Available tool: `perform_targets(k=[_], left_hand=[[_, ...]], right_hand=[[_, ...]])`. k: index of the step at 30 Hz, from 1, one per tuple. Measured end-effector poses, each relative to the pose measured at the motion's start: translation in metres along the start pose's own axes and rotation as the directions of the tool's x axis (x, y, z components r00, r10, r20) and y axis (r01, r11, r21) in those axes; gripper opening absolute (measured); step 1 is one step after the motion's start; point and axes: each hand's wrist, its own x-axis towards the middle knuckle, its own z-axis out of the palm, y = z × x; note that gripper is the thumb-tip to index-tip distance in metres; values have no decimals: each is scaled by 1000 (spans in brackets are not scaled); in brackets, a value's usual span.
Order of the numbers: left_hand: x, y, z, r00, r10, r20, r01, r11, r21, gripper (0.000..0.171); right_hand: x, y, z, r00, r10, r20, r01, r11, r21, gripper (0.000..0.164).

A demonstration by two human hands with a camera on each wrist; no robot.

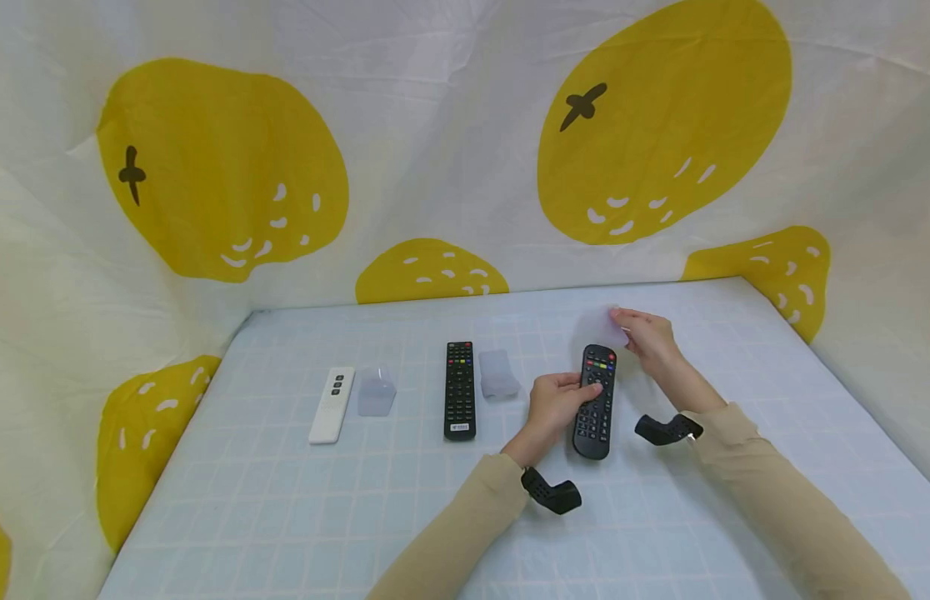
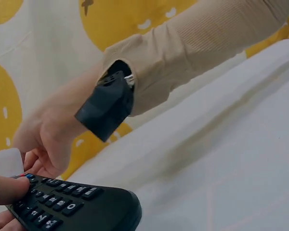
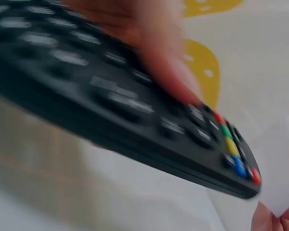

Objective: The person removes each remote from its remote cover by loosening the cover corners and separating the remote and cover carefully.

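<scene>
My left hand (image 1: 549, 410) grips a black remote control (image 1: 594, 421) with rounded ends, thumb pressed across its buttons and fingers beneath. In the right wrist view the left thumb (image 3: 168, 67) lies on the keys, and coloured buttons line the remote's far end. Just beyond that end, my right hand (image 1: 651, 340) pinches a thin, translucent plastic sleeve (image 1: 598, 327) between thumb and fingers. The sleeve (image 3: 278, 163) shows pale beside the remote's tip in the right wrist view. From the left wrist view, the remote (image 2: 86, 207) is tilted, with the sleeve (image 2: 7, 161) behind it.
Left of my hands, a second black remote (image 1: 460, 396) lies beside a folded clear sleeve (image 1: 498, 375). Farther left are a white remote (image 1: 332, 408) and another clear sleeve (image 1: 377, 393). A patterned curtain (image 1: 435, 167) rises behind the checked tablecloth (image 1: 322, 517).
</scene>
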Motion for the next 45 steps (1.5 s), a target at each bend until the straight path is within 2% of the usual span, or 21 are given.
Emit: perform_targets(k=[5,9,12,16,19,24,33,40,45], left_hand=[[-1,0,0,1000,5,5,-4,1000,-17,26],[2,0,-3,998,36,-56,-38,999,-29,27],[5,-1,-5,996,18,-92,-19,1000,-8,28],[8,-4,-7,992,-13,-129,16,1000,23,28],[10,-7,-8,989,-5,-148,9,1000,27,28],[14,-9,-11,988,12,-151,-10,1000,12,31],[22,-9,-9,992,28,-126,-31,999,-19,35],[25,-7,-6,986,61,-156,-49,996,80,36],[27,-5,-4,985,83,-152,-66,991,114,40]], right_hand=[[6,-5,-11,1000,-1,-2,1,1000,18,61],[3,-4,-16,998,-45,35,44,998,40,60],[-2,-4,-18,995,-82,51,78,994,81,59],[-4,-5,-22,988,-138,64,137,990,15,58],[-5,-6,-25,985,-160,65,165,984,-71,60],[-7,-3,-30,985,-150,90,163,973,-166,62],[-12,6,-33,981,-92,170,137,952,-273,69],[-19,19,-39,973,-37,226,106,947,-303,68],[-20,32,-45,965,-8,262,87,952,-293,68]])
